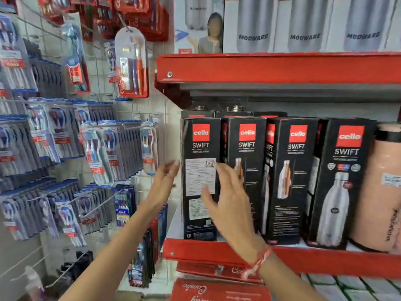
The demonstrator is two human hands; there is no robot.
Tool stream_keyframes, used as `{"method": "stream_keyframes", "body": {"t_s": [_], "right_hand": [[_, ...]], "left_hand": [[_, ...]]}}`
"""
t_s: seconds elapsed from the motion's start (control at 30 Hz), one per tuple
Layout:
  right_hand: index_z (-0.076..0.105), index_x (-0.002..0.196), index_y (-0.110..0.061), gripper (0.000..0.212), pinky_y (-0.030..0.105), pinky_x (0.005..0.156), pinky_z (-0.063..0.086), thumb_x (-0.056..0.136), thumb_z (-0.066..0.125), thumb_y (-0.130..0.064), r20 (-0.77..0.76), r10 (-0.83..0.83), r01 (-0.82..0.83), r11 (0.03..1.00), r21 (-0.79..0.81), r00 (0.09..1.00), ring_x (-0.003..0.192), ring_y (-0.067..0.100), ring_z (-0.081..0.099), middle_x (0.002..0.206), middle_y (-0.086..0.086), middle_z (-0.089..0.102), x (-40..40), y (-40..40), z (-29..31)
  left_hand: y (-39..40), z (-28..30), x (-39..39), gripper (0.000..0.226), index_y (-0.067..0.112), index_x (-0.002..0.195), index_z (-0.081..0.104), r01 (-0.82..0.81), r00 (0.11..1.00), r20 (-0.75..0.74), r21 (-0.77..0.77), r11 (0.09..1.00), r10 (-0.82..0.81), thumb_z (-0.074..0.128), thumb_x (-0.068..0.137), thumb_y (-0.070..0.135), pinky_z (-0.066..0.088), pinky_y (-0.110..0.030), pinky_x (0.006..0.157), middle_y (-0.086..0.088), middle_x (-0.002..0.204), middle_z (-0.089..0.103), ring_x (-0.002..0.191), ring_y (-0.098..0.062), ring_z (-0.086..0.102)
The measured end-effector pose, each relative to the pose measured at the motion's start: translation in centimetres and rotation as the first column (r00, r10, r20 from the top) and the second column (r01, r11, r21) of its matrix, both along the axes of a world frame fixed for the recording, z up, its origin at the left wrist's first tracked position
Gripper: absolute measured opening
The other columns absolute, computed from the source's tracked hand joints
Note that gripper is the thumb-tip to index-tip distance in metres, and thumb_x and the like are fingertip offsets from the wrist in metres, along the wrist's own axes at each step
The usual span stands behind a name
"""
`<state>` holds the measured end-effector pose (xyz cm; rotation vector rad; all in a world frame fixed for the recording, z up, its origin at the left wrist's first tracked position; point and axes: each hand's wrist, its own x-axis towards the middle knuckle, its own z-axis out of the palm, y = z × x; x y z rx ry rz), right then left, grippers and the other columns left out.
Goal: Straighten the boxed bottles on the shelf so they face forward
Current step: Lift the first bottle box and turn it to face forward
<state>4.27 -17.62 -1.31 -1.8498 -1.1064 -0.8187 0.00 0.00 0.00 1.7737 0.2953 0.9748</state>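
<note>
A shop aisle: pegged toothbrush packs (65, 137) on the left wall, a red metal shelf (325, 260) holding a row of tall black boxed bottles.

The left hand (165, 181), fingers loosely spread and holding nothing, hovers just beside the left edge of the leftmost black box (199, 181). That box stands upright, showing its white label panel rather than a bottle picture. The right hand (227, 198), open and empty, overlaps its right front edge. The box sits between both hands, about equally near each.

Open gap left of leftmost box (200, 177).
</note>
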Motion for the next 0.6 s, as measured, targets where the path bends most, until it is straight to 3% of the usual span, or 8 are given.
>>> {"method": "stream_keyframes", "body": {"t_s": [0.07,0.13,0.27,0.37,0.4,0.5,0.6], "right_hand": [[0.009,0.153,-0.012,0.083,0.034,0.108,0.038,0.09,0.051,-0.046,-0.139,-0.121,0.099,0.983,-0.156,0.983,0.145,0.024,0.019,0.161,0.01,0.007,-2.0,5.0,-2.8],[-0.013,0.151,-0.013,0.098,0.037,0.108,0.04,0.088,0.051,-0.053,-0.187,-0.176,0.123,0.957,-0.264,0.967,0.146,0.031,0.011,0.16,0.015,-0.017,-2.8,6.1,-4.7],[-0.011,0.15,-0.007,0.101,0.045,0.104,0.038,0.088,0.056,-0.049,-0.159,-0.221,0.188,0.962,-0.199,0.962,0.138,0.045,0.023,0.157,0.029,-0.007,-1.4,7.4,-3.9],[-0.026,0.143,-0.021,0.099,0.042,0.111,0.028,0.09,0.054,-0.048,-0.192,-0.078,0.052,0.989,-0.138,0.978,0.144,0.039,0.012,0.159,0.022,-0.008,-0.6,6.9,-2.9],[-0.03,0.14,-0.027,0.1,0.04,0.113,0.025,0.09,0.055,-0.047,-0.189,-0.003,-0.017,0.994,-0.108,0.982,0.147,0.034,0.006,0.16,0.016,-0.013,-0.5,6.5,-2.5],[-0.028,0.142,-0.037,0.106,0.029,0.117,0.011,0.087,0.063,-0.041,-0.252,0.208,-0.227,0.973,-0.047,0.945,0.148,0.01,-0.009,0.16,-0.004,-0.022,0.3,4.9,-0.4],[-0.022,0.145,-0.043,0.112,0.031,0.119,0.01,0.084,0.071,-0.03,-0.325,0.357,-0.407,0.908,-0.099,0.876,0.147,0.001,0.001,0.162,-0.012,-0.003,1.7,3.4,1.9]], "left_hand": [[3.3,-2.7,0.2,0.041,0.032,0.115,0.056,0.167,0.967,-0.178,-0.11,0.98,-0.185,0.033,0.092,0.058,0.047,-0.028,0.08,0.013,0.109,0.071,0.099,-0.004,0.066],[3.1,-4.0,0.5,0.041,0.042,0.107,0.059,0.218,0.942,-0.228,-0.147,0.965,-0.247,0.028,0.09,0.062,0.047,-0.024,0.075,0.025,0.089,0.074,0.084,0.006,0.069],[2.1,-2.8,0.0,0.049,0.032,0.122,0.052,0.269,0.942,-0.166,-0.154,0.951,-0.293,0.039,0.086,0.062,0.051,-0.026,0.074,0.011,0.11,0.07,0.094,-0.003,0.068],[1.1,-1.3,-1.3,0.01,0.036,0.102,0.052,0.254,0.961,-0.085,-0.104,0.962,-0.263,0.045,0.094,0.039,0.053,-0.015,0.063,0.013,0.089,0.072,0.073,0.01,0.067],[1.0,-0.9,-1.8,0.009,0.04,0.1,0.05,0.261,0.962,-0.062,-0.054,0.964,-0.264,0.048,0.095,0.032,0.054,-0.013,0.064,0.018,0.079,0.072,0.072,0.013,0.066],[1.1,0.7,-4.0,0.044,0.055,0.107,0.043,0.255,0.967,0.004,0.101,0.962,-0.256,0.059,0.089,0.018,0.054,-0.015,0.07,0.024,0.086,0.074,0.087,0.011,0.066],[1.1,0.8,-5.4,0.069,0.048,0.131,0.033,0.258,0.958,0.076,0.2,0.945,-0.278,0.062,0.085,0.005,0.054,-0.015,0.079,0.018,0.117,0.065,0.109,0.004,0.061]]}}
